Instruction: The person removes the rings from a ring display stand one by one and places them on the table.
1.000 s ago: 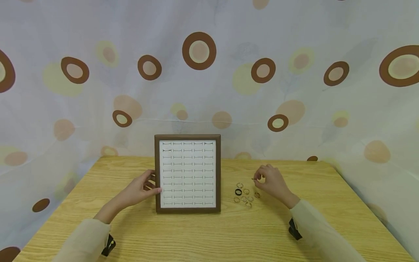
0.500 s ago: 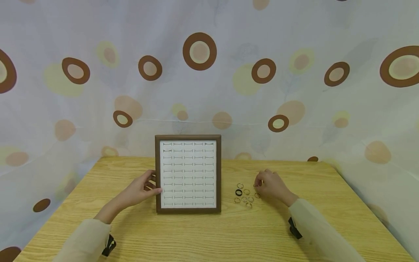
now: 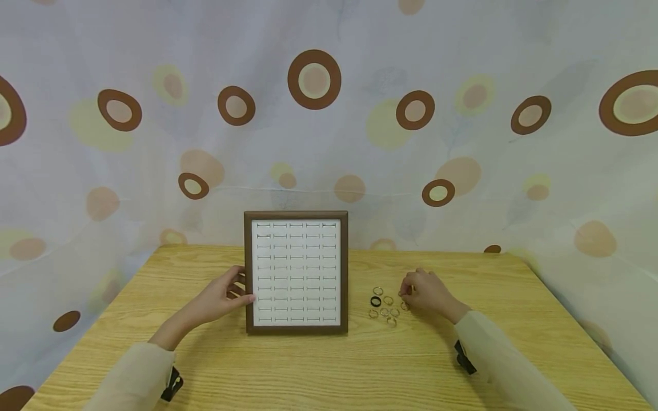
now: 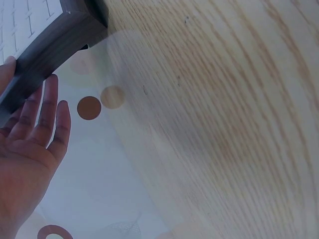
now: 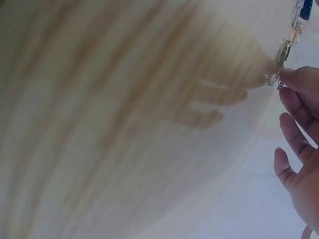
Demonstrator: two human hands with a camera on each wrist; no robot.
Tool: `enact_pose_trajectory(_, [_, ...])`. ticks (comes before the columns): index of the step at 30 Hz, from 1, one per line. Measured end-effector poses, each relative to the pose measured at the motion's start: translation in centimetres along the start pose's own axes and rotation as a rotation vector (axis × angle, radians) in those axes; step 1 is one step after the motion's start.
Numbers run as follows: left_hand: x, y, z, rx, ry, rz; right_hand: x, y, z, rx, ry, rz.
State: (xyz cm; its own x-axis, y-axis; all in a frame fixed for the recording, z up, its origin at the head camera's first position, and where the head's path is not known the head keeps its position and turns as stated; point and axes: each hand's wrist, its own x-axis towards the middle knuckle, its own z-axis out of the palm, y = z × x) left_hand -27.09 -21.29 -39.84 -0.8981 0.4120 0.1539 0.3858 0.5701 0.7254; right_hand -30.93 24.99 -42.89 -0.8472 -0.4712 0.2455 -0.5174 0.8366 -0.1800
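Observation:
A ring display board [image 3: 296,273] with a brown frame and a white slotted panel stands upright on the table. My left hand [image 3: 221,297] grips its left side, thumb on the front edge and fingers behind. In the left wrist view the fingers [image 4: 48,107] reach along the dark frame side. My right hand [image 3: 428,291] is low over the table to the right of the board, thumb and index finger pinching a small ring [image 5: 280,85], mostly hidden by the fingertips. Beside it lies a loose group of several rings, among them a black ring [image 3: 376,301] and a gold ring [image 3: 392,321].
The light wooden table [image 3: 308,371] ends at a patterned curtain [image 3: 360,142] behind and at both sides. A few slots in the board's top rows show darker lines, such as the slot [image 3: 264,236] at left.
The right hand has lowered the pinched ring toward the table, near the loose rings, and then stays nearly still. The left hand and the board have kept their place.

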Motion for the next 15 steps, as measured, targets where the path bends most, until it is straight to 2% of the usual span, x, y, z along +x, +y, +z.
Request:
enact_pose_trajectory(8, [-0.22,0.16,-0.17,-0.01,0.0,0.012,0.0,0.0,-0.05,0.006,-0.022,0.004])
enact_pose_trajectory(15, [-0.16,-0.14,-0.13,0.007,-0.004,0.004,-0.05,0.02,-0.41,0.033,0.012,0.022])
